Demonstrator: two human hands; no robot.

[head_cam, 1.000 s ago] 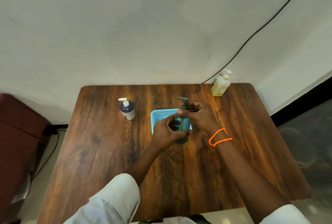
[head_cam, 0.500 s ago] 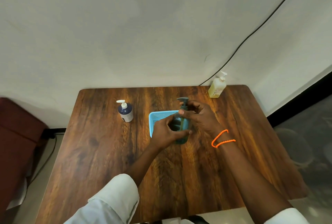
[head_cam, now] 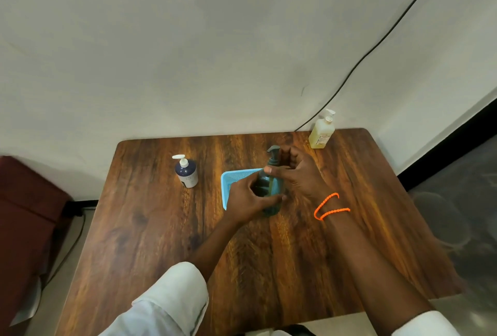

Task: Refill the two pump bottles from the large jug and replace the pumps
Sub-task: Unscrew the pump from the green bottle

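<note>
- Green pump bottle [head_cam: 270,193] upright, mid tabletop [head_cam: 161,228], just in front of blue basket [head_cam: 231,177].
- L hand [head_cam: 247,198] wraps bottle body, fingers curled round it.
- R hand [head_cam: 298,174] pinches the neck below pump head [head_cam: 273,150].
- Navy pump bottle [head_cam: 186,172] stands left; yellow pump bottle [head_cam: 321,133] at far right corner.

Sleeves: white fabric, pushed up on both arms [head_cam: 172,292], forearms bare.
Wristband: bright orange beaded cord [head_cam: 329,206], looped twice just behind the right grip [head_cam: 298,177].
Left grip [head_cam: 250,198]: bare, unadorned.
</note>
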